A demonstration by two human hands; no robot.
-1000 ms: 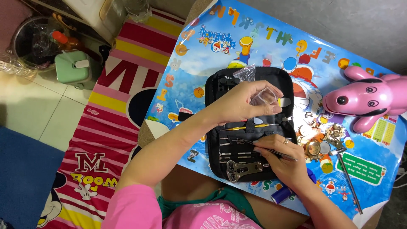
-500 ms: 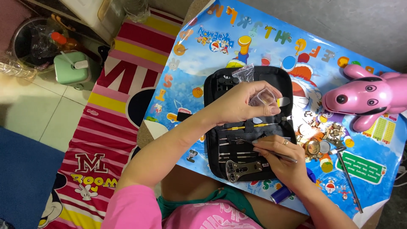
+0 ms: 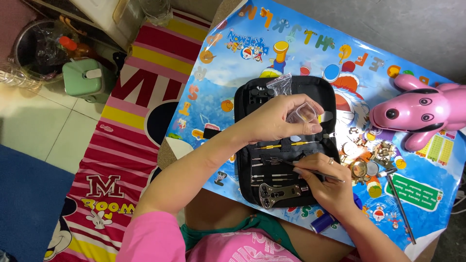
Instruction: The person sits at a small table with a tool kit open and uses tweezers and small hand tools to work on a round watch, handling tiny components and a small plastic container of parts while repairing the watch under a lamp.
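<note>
Your left hand (image 3: 279, 121) holds a small clear box (image 3: 302, 113) above the open black tool case (image 3: 247, 145), its fingers (image 3: 310, 128) closed around the box's sides. Your right hand (image 3: 327, 187) pinches thin metal tweezers (image 3: 301, 168) low over the case, fingers shut on them, the tips pointing left across the row of small tools. The box could slip, in my judgement: it is slick, tiny and gripped only at the fingertips, and a tilt would spill whatever is inside onto the busy printed worktop (image 3: 218, 77), where small parts would be hard to find. A loose pile of watch parts (image 3: 369, 160) lies just beside your right wrist, and a sweep of that arm could scatter it. A steel rod (image 3: 400, 208) near the worktop's edge could roll off. The box looks transparent, squarish and hard-walled; I cannot tell what it contains. The tweezers look straight and fine-pointed. A pink toy dog (image 3: 422, 114) stands well apart at the far right.
</note>
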